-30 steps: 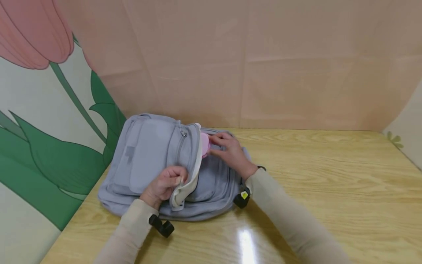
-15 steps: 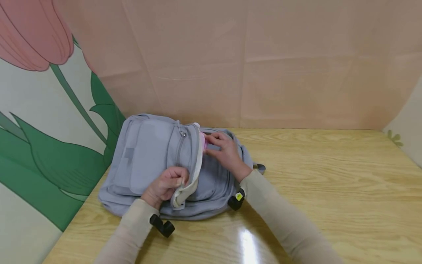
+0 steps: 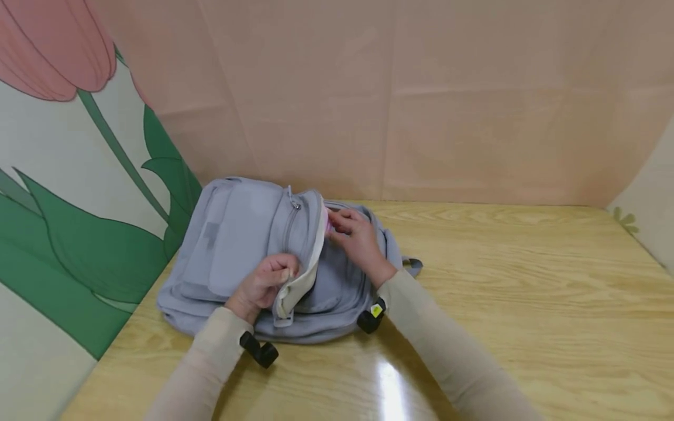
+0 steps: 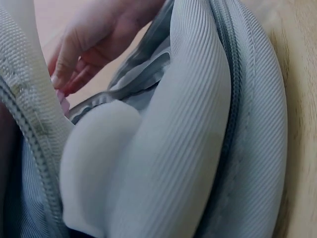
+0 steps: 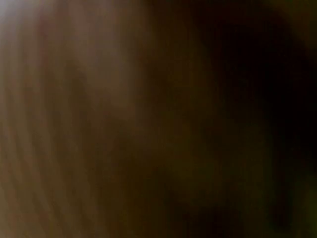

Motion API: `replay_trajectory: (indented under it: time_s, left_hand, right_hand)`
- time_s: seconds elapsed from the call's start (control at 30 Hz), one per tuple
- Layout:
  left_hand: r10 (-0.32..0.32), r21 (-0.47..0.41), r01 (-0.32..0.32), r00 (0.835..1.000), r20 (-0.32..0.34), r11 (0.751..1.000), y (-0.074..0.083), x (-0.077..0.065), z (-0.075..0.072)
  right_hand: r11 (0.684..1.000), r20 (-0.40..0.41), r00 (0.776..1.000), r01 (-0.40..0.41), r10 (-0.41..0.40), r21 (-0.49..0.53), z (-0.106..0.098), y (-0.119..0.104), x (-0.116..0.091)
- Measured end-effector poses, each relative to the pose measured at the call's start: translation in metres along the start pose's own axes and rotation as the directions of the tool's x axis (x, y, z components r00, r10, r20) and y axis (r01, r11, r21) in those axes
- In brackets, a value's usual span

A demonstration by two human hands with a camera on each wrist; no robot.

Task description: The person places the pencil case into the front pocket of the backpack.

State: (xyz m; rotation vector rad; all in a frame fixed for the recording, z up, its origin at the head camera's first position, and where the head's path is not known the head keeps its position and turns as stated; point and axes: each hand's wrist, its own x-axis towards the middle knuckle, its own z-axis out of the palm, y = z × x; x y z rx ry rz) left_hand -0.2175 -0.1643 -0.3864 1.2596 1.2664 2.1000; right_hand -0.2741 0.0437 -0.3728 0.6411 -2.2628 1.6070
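A grey backpack (image 3: 237, 234) lies flat at the table's back left corner with its main zip undone. My left hand (image 3: 263, 283) grips the pale edge of the flap (image 3: 300, 286) and holds it up. My right hand (image 3: 355, 237) reaches into the gap, fingers on a pink object (image 3: 328, 223) that shows only as a sliver. In the left wrist view the ribbed grey backpack (image 4: 198, 148) and its white lining fill the frame, and the right hand's fingers (image 4: 79, 54) show at the top left. The right wrist view is dark and blurred.
The wooden table (image 3: 526, 292) stretches right and forward of the bag. A wall with a painted tulip (image 3: 79, 175) stands at the left, a pink wall (image 3: 421, 117) behind. A grey strap end (image 3: 413, 266) pokes out at the bag's right.
The pink object has gone deeper under the flap; a second ago much of it showed, now only a sliver. My right hand has followed it in. The left hand keeps its hold.
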Motion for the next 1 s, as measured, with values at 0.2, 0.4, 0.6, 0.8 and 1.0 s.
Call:
replay_trajectory:
  time_s: [0.2, 0.4, 0.6, 0.8, 1.0]
  left_hand:
    - [0.025, 0.004, -0.025, 0.999, -0.038, 1.000, -0.002, 0.005, -0.001]
    - [0.046, 0.038, -0.041, 0.989, -0.140, 0.998, -0.012, 0.010, 0.009]
    - [0.032, 0.237, 0.045, 0.951, -0.309, 0.970, -0.017, 0.015, 0.030]
    - [0.012, 0.541, 0.257, 0.896, -0.444, 0.801, -0.018, 0.022, 0.049]
    - [0.137, 0.922, 0.282, 0.935, -0.326, 0.265, -0.033, 0.026, 0.060]
  right_hand:
    - [0.999, -0.039, 0.999, -0.012, 0.013, 0.032, 0.002, 0.004, 0.002]
    - [0.995, -0.018, 0.996, -0.092, 0.093, 0.032, -0.011, 0.004, -0.006]
    - [0.977, -0.100, 0.974, -0.194, 0.202, 0.087, -0.049, -0.002, -0.022]
    - [0.959, -0.164, 0.948, -0.252, 0.271, 0.129, -0.083, -0.008, -0.043]
    - [0.970, -0.152, 0.958, -0.239, 0.244, 0.051, -0.103, -0.013, -0.063]
